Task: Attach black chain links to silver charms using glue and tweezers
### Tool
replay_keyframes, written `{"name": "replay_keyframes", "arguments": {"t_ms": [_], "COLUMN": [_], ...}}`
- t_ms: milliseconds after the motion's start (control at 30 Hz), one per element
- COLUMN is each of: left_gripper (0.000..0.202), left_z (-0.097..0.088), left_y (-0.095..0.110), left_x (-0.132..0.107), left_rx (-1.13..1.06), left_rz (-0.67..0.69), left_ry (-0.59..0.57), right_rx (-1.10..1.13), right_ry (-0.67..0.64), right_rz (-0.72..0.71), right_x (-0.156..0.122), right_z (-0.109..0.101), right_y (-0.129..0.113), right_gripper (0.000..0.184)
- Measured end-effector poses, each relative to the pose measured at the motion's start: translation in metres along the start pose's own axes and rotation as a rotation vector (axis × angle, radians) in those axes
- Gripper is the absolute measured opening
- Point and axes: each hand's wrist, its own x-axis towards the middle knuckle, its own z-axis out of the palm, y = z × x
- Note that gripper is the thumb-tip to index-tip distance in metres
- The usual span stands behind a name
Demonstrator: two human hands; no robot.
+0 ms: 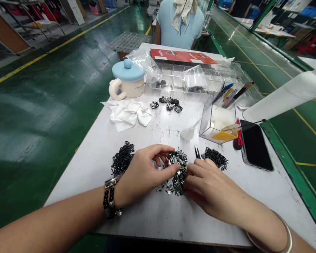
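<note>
My left hand (150,168) is curled with thumb and fingers around a small black-and-silver part (175,160). The part is over a pile of small black and silver pieces (179,179). At the right side of that pile my right hand (208,186) is closed, its fingertips bent down among the pieces. Dark pointed tips, like those of tweezers (197,152), stick out past its knuckles; the rest is hidden by the hand. Whether its fingertips pinch a piece as well I cannot tell. Heaps of black curved pieces lie left (122,158) and right (215,158) of my hands.
Several black-and-silver parts (170,104) lie farther back. A lidded mug (131,86), crumpled tissue (129,114) and small white bottle (188,133) stand around. On the right are a clear pen box (218,123), phone (256,146) and white lamp arm (284,95). A person (180,24) sits ahead.
</note>
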Motion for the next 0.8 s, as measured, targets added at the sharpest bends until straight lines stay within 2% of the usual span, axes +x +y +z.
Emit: {"name": "replay_keyframes", "arguments": {"t_ms": [167,300,367,467,567,700,800], "left_gripper": [0.031,0.032,0.032,0.032,0.034,0.038,0.041], "left_z": [0.001,0.001,0.0,-0.002,-0.005,-0.007,-0.005], "left_y": [-0.002,-0.002,-0.002,-0.002,-0.002,-0.001,0.0], "left_x": [-0.001,0.0,0.0,0.0,-0.002,-0.006,-0.01], "left_rx": [0.013,-0.004,-0.024,-0.065,-0.161,-0.241,-0.291], "left_rz": [0.01,0.015,0.023,0.034,0.063,0.181,0.275], "left_ry": [-0.001,-0.005,-0.007,-0.032,-0.113,-0.222,-0.274], "right_rx": [-0.019,0.056,0.114,0.166,0.169,0.159,0.148], "right_ry": [0.002,-0.071,-0.067,0.008,0.128,0.26,0.275], "right_rz": [0.015,0.034,0.018,-0.04,-0.12,-0.158,-0.156], "right_x": [0.0,0.0,0.0,-0.003,-0.006,-0.007,-0.005], "right_z": [0.008,-0.004,-0.014,-0.025,-0.03,-0.029,-0.027], "right_y": [0.002,0.001,0.003,0.01,0.017,0.02,0.02], "right_gripper": [0.014,0.014,0.013,0.01,0.007,0.012,0.011]}}
